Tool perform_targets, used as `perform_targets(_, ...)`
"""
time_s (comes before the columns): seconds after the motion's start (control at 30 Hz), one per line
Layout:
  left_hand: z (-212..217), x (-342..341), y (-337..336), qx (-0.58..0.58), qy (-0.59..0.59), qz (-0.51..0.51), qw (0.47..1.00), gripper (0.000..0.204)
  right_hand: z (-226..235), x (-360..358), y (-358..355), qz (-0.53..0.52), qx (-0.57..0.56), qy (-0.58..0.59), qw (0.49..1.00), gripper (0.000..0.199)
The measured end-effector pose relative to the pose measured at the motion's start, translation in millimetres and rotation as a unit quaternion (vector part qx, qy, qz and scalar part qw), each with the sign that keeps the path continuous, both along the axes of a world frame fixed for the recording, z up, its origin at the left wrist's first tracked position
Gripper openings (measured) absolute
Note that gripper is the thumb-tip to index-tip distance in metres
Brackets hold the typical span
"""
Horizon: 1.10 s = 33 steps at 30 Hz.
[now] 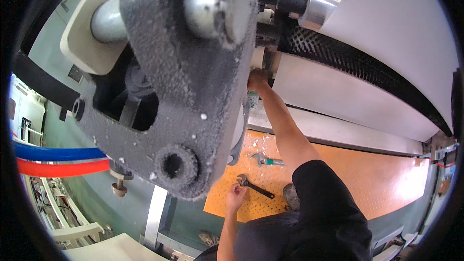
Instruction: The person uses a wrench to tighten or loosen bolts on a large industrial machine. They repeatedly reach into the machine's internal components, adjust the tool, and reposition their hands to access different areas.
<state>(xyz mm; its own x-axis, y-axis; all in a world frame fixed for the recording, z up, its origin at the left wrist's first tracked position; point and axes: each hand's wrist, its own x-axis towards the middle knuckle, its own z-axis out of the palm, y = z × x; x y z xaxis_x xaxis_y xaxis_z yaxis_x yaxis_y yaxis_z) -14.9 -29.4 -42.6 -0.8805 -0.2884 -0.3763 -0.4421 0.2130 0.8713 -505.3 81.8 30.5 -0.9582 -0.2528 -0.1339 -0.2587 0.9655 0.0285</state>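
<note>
My right hand (258, 78) reaches far into the machine, beside the dark dusty bracket (193, 111) and close to the end of a white roll (338, 92). Shadow and the bracket's edge hide its fingers, so a grip does not show. Lower down, my left hand (236, 197) hangs above an orange metal platform (348, 179) with its fingers curled together; anything inside them is too small to make out. Right by it in the picture lies a dark adjustable wrench (257, 187) on the platform. A second adjustable wrench with a green handle (267, 161) lies farther in.
The big bracket with its metal shafts (208, 5) fills the upper left. Blue (60, 152) and red hoses (63, 167) run into it from the left. A black textured roller (333, 53) crosses the upper right beneath a white sheet (401, 24). White scraps (260, 141) litter the platform.
</note>
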Motion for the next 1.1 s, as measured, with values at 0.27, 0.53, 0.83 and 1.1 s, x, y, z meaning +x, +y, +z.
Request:
perform_targets(0.27, -2, -3, 0, -0.031, 0.0, -0.022, 0.999, 0.03, 19, -1, 1, -0.045, 0.028, -0.095, 0.994, 0.069)
perform_targets(0.53, -23, -4, -2, 0.048, -0.016, -0.02, 0.999, 0.034, -17, -7, 17, -0.013, -0.009, 0.145, 0.989, 0.038)
perform_targets(0.83, -29, 0, -5, -0.012, 0.008, -0.014, 1.0, 0.028, 2, 2, 10, -0.013, 0.049, 0.065, 0.997, 0.067)
perform_targets(1.1, -16, -14, 6, 0.001, 0.019, -0.022, 1.0, 0.031, 11, -5, 31, -0.007, 0.092, 0.032, 0.995, 0.085)
